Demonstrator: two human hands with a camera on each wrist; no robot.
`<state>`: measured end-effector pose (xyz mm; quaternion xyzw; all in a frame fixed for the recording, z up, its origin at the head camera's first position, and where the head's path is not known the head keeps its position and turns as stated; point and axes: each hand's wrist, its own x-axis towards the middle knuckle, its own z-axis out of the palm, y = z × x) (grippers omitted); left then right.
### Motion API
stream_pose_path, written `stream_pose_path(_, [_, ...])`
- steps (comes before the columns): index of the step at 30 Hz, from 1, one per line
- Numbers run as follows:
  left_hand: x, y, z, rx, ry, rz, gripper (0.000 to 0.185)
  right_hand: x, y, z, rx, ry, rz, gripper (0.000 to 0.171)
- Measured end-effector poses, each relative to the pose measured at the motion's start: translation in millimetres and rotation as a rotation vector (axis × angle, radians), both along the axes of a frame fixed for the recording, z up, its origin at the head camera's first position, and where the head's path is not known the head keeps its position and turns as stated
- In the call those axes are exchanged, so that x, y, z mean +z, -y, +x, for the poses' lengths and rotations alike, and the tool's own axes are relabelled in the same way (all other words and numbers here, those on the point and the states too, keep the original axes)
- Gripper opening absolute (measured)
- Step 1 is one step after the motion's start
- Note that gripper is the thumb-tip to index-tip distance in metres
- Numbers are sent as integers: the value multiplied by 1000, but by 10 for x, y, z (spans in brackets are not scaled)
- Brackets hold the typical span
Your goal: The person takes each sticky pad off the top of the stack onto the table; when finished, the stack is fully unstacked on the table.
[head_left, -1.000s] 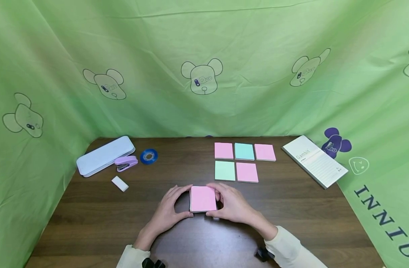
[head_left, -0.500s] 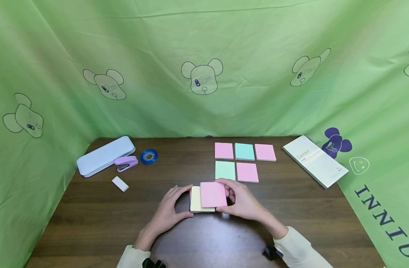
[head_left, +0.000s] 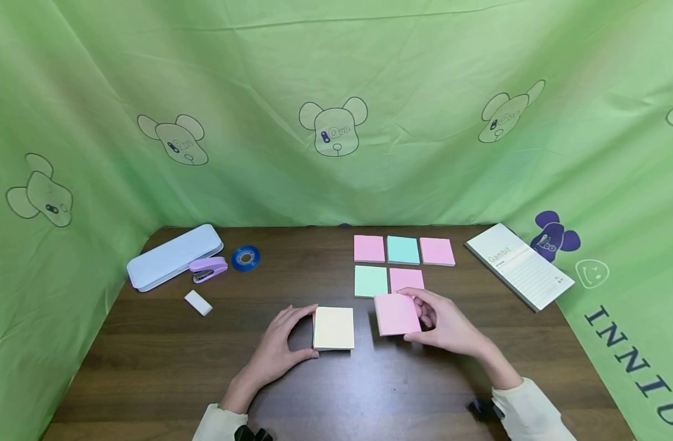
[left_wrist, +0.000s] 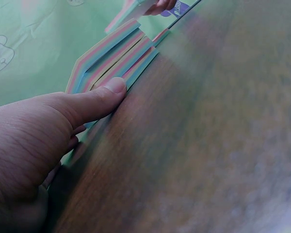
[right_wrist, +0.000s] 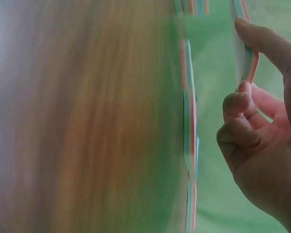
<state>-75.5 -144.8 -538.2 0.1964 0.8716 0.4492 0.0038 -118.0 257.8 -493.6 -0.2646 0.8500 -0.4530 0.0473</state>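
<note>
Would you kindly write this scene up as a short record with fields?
Left hand: grips the pad stack, pale yellow on top
Right hand: holds a pink pad above the table
Laid-out pads: five, two rows; three pink, two greenish
Table's left: pale blue case, purple stapler, blue tape roll, white block
Table's right: "Gambit" notepad

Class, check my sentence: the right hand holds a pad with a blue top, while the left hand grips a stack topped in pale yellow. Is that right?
Not quite: in the head view, the pad in the right hand has a pink top. The left hand does grip the yellow-topped stack.
</note>
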Motion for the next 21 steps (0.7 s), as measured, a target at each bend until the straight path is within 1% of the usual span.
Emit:
stream_pose_path(6, [2, -5, 5, 5, 3, 7, 93, 7, -330, -62, -59, 22, 14, 78])
stream_pose_path(18, [-6, 4, 1, 2, 1, -2, 93, -56, -900, -311, -156, 106, 37, 71])
stream_pose_path(21, [-9, -1, 0, 1, 1, -3, 93, -89, -1031, -351, -178, 104, 35, 71])
